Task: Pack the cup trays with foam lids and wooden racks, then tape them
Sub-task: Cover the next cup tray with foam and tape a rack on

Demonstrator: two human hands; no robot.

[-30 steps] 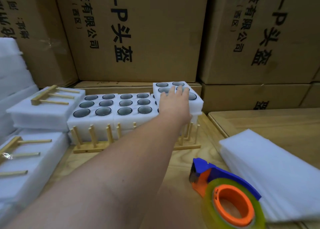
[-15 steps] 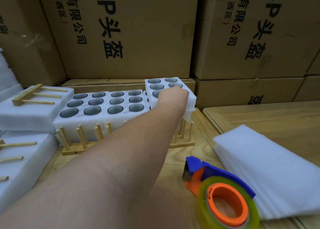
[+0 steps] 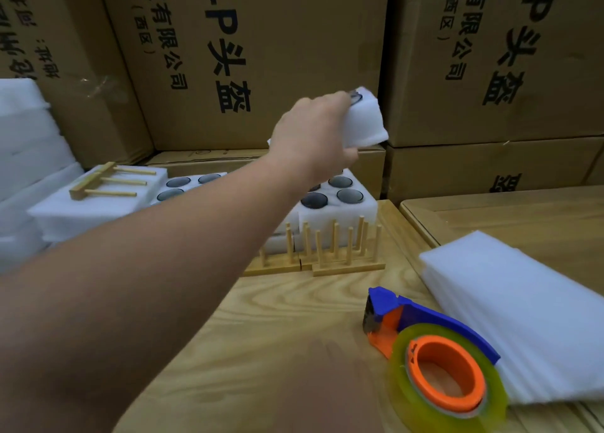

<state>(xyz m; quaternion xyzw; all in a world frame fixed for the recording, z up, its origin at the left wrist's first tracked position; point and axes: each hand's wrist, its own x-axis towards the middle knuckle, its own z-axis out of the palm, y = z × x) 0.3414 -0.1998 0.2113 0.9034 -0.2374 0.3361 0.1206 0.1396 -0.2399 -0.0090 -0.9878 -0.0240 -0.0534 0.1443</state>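
Observation:
My left hand reaches forward from the lower left and grips a white foam cup tray, tilted and raised in front of the cardboard boxes. Only one dark cup hole shows at its top corner; my hand hides the others. Beneath it, more foam cup trays with dark cups stand behind upright wooden peg racks. A stack of flat foam lids lies at the right. An orange and blue tape dispenser sits near the front. My right hand is out of view.
Tall printed cardboard boxes wall off the back. At the left sit white foam packs, one with a wooden rack lying on top. The work surface is a wooden table; a second wooden top adjoins at the right.
My left hand closed on the upper right cup tray and lifted it up off the trays below, tilting it. The trays underneath stayed in place.

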